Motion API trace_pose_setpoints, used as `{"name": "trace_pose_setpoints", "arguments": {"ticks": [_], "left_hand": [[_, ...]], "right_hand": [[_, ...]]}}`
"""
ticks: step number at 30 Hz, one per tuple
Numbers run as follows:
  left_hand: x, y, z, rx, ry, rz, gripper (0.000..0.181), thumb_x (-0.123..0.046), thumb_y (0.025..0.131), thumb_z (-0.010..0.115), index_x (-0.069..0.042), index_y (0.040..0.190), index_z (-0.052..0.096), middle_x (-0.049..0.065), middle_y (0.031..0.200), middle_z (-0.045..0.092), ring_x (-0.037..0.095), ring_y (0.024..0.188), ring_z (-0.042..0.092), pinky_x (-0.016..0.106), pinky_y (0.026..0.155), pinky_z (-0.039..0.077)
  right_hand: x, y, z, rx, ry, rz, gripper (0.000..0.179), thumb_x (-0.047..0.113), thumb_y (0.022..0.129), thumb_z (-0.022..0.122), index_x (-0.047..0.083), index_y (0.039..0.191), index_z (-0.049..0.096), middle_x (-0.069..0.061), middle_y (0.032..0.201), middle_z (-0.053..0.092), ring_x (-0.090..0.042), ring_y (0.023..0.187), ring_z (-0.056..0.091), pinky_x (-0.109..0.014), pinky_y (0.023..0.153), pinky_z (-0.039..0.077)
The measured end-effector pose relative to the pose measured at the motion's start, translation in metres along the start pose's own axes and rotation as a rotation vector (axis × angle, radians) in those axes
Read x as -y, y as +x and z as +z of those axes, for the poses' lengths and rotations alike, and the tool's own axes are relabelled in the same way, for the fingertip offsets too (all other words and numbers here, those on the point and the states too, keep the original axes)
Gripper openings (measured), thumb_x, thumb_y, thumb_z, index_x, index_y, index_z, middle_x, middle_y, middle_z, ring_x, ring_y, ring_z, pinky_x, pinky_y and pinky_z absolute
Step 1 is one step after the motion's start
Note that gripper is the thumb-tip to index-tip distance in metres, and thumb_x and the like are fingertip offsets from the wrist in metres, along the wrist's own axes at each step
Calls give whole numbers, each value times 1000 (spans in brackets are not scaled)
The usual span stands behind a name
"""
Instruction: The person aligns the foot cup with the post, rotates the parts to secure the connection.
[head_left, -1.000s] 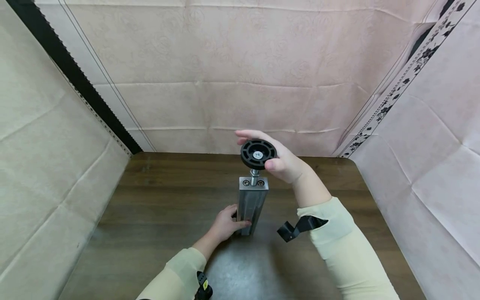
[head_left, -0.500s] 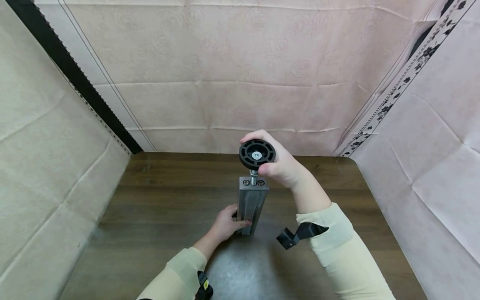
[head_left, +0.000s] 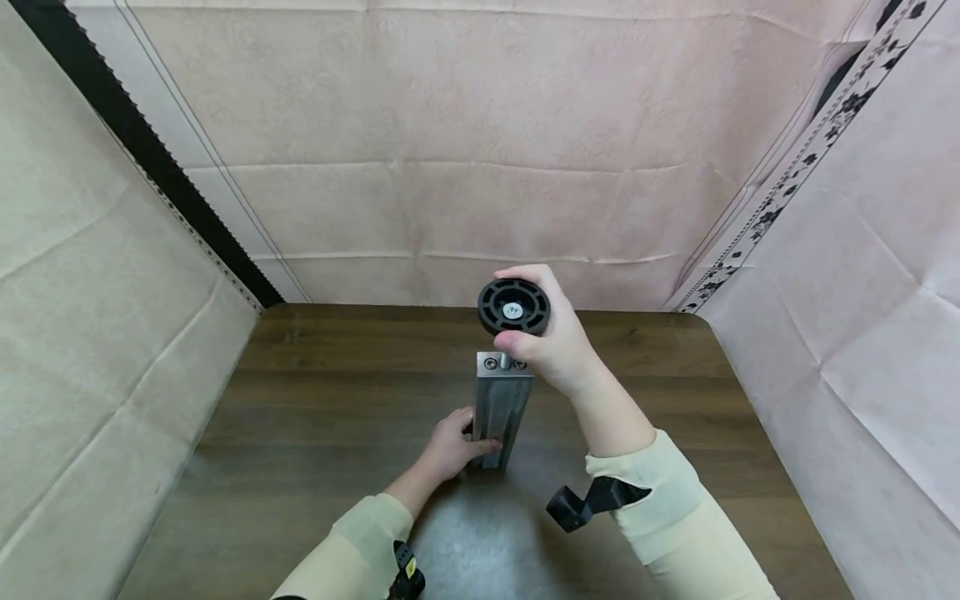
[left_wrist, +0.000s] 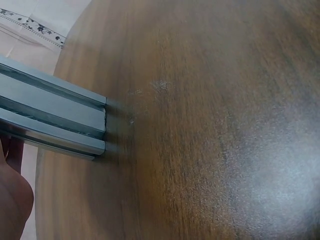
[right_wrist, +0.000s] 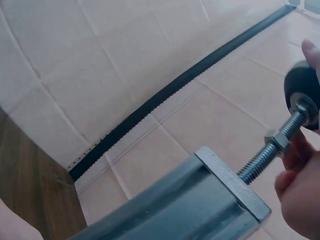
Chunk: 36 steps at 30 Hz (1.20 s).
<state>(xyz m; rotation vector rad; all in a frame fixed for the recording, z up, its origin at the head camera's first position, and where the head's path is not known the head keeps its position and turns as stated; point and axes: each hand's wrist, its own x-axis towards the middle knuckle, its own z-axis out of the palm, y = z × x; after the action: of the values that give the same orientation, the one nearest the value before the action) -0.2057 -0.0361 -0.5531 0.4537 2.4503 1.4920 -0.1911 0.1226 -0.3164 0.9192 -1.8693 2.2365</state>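
An aluminium profile (head_left: 501, 412) stands upright on the wooden table, its grooved lower end against the tabletop in the left wrist view. My left hand (head_left: 453, 450) grips it low down, thumb across the near face. On top sits a black levelling foot (head_left: 513, 308) with a round ribbed disc. My right hand (head_left: 555, 346) holds this disc by its rim, thumb in front and fingers behind. Below the disc, a threaded rod (right_wrist: 257, 165) with a nut (right_wrist: 277, 141) enters the profile's end plate (right_wrist: 232, 184). In the head view the thumb hides most of the rod.
The brown wooden table (head_left: 337, 375) has rounded far corners. Pale creased cloth (head_left: 450, 208) hangs behind it, with more cloth along both sides. A black strip (head_left: 172, 179) runs down the left corner, a flower-patterned border (head_left: 795, 179) down the right.
My right hand has turned around the disc: the thumb has moved leftward across the front and the wrist has dropped. The left hand and the profile have stayed almost still.
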Motion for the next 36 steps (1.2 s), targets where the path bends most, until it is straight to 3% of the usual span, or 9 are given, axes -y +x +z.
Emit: {"name": "trace_pose_setpoints", "arguments": {"ticks": [7,12,15,19,23,29,36], "left_hand": [[-2,-2,1,-2,17,23,48,-41,77,75,-21,118,63,-3,112,60,18,104,53,44,88,46],[-1,-1,1,-13,36,59,44,-41,77,75,-19,114,64,-3,111,61,17,103,53,41,86,47],[-2,-1,1,-13,37,39,44,-43,77,74,-22,114,65,-4,112,61,17,104,53,41,87,46],[-2,-1,2,-7,29,22,43,-44,77,74,-24,114,65,-6,112,60,17,105,53,42,87,46],[-1,-1,3,-7,23,5,43,-45,76,73,-26,113,65,-8,112,60,16,105,52,42,87,46],[1,-1,3,-9,27,21,40,-43,77,73,-25,112,65,-8,112,60,16,104,52,42,87,46],[0,0,3,-4,21,16,45,-46,76,73,-24,114,64,-7,113,60,17,105,52,42,87,46]], "right_hand": [[2,-8,14,-206,-177,20,96,58,62,79,0,126,38,-6,102,57,-11,78,58,-23,64,49],[2,-12,23,-314,-284,15,76,38,72,79,6,128,39,-8,108,55,-15,84,59,-25,69,51],[-1,-13,28,-388,-416,-55,70,33,74,76,6,128,40,-7,114,50,-16,94,55,-26,75,48],[-6,-13,34,-485,-569,-174,78,53,73,72,4,125,42,-7,118,44,-18,101,49,-29,82,43],[-10,-12,39,-559,-657,-246,81,60,72,69,2,123,43,-9,117,44,-19,104,45,-32,83,40],[-13,-11,41,-616,-752,-293,81,62,72,68,2,121,44,-12,116,43,-22,107,42,-34,83,39],[-8,-14,35,-549,-706,-273,95,70,71,62,1,131,36,-14,123,39,-21,111,40,-32,86,36]]}}
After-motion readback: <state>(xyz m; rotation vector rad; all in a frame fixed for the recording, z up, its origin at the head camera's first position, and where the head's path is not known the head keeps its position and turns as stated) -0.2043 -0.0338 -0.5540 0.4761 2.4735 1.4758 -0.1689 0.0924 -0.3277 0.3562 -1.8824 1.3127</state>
